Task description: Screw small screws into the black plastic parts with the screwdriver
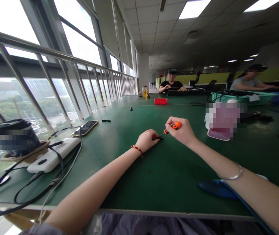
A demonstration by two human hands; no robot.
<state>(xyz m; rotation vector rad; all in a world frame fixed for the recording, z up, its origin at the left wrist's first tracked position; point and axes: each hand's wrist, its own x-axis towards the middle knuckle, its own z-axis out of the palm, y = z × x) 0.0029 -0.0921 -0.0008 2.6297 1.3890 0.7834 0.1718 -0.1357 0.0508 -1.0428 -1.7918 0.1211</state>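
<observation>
My right hand (181,130) is closed around the orange and black handle of a screwdriver (176,125). Its thin shaft slants down to the left, and the tip meets or nearly meets a small black part (160,138) on the green table. With bent fingers, my left hand (148,140) pinches that black part against the tabletop; its exact kind cannot be made out. Two more small black pieces lie farther off, a flat one (106,120) and an upright-looking one (131,108).
On the left are a phone (85,128), a white power bank (53,155) with tangled cables, and a dark bundle (14,137). A red bin (160,101), a jar (144,92) and a green basket (242,98) stand farther back. A blue item (218,188) lies under my right forearm. Two co-workers sit beyond.
</observation>
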